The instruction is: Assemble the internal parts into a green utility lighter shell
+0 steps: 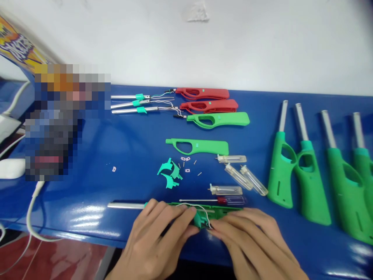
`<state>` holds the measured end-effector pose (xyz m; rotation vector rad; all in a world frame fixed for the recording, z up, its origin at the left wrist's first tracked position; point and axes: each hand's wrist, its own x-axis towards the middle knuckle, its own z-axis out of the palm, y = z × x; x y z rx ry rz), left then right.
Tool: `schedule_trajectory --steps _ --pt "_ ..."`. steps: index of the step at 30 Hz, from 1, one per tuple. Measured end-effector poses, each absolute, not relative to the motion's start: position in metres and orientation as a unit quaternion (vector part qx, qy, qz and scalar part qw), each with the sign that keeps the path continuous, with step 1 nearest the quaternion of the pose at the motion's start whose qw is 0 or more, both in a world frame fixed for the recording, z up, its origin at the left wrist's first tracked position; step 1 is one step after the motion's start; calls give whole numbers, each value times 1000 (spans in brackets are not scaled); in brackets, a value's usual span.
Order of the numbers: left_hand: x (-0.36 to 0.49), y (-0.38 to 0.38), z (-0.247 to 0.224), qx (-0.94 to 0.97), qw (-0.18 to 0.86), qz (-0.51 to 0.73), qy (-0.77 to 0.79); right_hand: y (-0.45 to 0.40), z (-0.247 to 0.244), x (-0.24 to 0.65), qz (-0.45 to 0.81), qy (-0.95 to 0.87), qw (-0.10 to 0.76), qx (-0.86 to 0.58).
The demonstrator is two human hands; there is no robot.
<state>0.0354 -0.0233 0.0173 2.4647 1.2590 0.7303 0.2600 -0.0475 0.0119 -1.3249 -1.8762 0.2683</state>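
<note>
At the front edge of the blue table lies an opened green lighter body (pixel 223 210), its metal tube (pixel 125 205) pointing left. My left hand (pixel 159 233) is closed over its left part, with fingertips at a teal trigger piece (pixel 199 219). My right hand (pixel 250 233) rests on the right part, thumb and finger pinched at the end of a white wire (pixel 207 216). A screwdriver (pixel 230 200) with a dark red and blue handle lies just behind the body. Fingers hide much of the inside of the body.
Behind are loose teal triggers (pixel 168 181), small screws, clear fuel tanks (pixel 231 190), a green shell half (pixel 211 147) and red lighter bodies (pixel 214 105) with wired tubes. Several green lighters (pixel 281 171) lie at right. A white cable (pixel 30 212) runs at left.
</note>
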Motion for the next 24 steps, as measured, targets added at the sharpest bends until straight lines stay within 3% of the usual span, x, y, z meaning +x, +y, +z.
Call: schedule_trajectory --steps 12,21,24 --pt "41 -21 20 840 148 266 449 -40 12 265 211 -734 407 -501" --pt "44 -21 21 832 153 273 457 -49 6 270 107 -786 330 -511" --pt "45 -20 22 835 145 266 459 -49 5 267 77 -763 347 -541"
